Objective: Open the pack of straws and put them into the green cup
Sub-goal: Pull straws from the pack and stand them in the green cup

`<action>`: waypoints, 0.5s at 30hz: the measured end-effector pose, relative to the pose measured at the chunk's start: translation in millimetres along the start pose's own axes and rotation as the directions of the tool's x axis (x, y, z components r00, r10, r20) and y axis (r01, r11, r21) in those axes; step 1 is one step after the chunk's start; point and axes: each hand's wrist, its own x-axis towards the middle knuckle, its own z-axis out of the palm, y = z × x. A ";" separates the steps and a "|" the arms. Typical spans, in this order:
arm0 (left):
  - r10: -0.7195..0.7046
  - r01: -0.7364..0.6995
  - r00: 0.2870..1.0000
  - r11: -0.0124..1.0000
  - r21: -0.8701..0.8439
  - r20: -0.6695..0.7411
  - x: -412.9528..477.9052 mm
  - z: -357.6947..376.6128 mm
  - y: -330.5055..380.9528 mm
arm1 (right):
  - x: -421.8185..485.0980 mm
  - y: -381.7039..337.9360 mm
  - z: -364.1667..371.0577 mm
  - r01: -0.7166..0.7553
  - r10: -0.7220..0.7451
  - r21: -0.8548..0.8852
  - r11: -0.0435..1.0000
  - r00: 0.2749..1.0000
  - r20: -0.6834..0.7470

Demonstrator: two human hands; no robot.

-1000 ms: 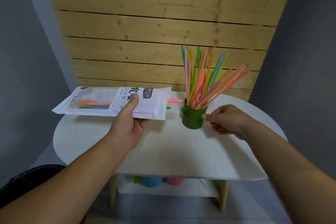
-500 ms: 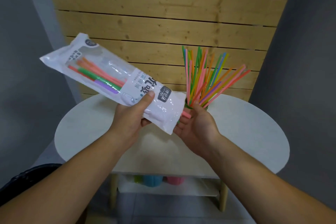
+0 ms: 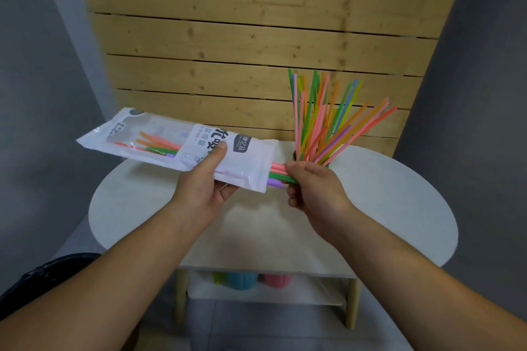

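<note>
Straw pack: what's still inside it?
Through the straw pack's clear window, a few straws show: orange, pink, green, purple. Their ends stick out the open end, pinched by the right hand. The printed section and left hand hide the middle, so no count.

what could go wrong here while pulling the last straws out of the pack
The right hand pinches only the straw ends sticking out of the pack, so some may slip and drop onto the table. That hand also works right against the straws in the cup, and could knock the cup over.
</note>
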 end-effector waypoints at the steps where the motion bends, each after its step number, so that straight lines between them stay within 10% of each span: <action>1: -0.020 0.020 1.000 1.000 -0.024 -0.005 -0.3 -0.4 -0.7 | 0.4 -0.5 -1.8 0.024 -0.024 -0.027 0.999 1.000 0.007; 15: -0.091 0.093 0.995 0.992 -0.080 0.029 -5.1 4.6 -6.7 | 3.0 -23.5 -27.5 -0.244 0.261 -0.119 0.962 0.953 0.152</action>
